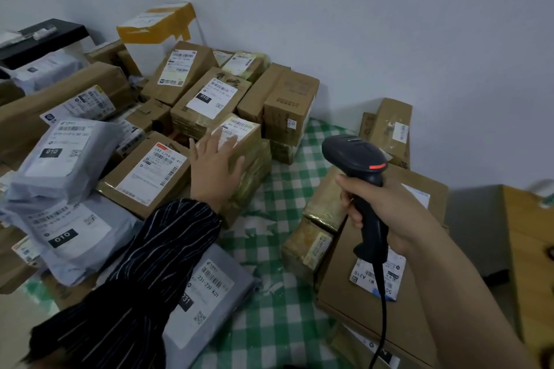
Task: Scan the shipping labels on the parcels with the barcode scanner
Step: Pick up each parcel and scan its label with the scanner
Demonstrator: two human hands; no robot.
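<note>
Scanner (359,165): black, corded, held upright in the right hand (386,213), fingers wrapped tight round the grip; head pointed forward and left, a red light lit on its side. Cord (382,308) hung down from the grip over a large flat box (359,293) at the right, whose label (386,275) was partly hidden by the grip.

Left hand (214,168): fingers spread flat, palm down, laid on a small taped box (242,153) at the middle of the pile, fingertips covering part of its label (236,127). It gripped nothing. Striped dark sleeve (144,272) reached in from lower left.

Parcels: brown boxes stacked along the wall, several with white labels face up, one marked "010" (211,96). Grey mailers (60,159) piled at the left; another grey mailer (204,293) lay under the sleeve, label reading "231-239".

Surface: green and white check cloth (269,308), bare between the left pile and the right-hand boxes.

Right edge: wooden furniture (530,249), apart from the parcels.
</note>
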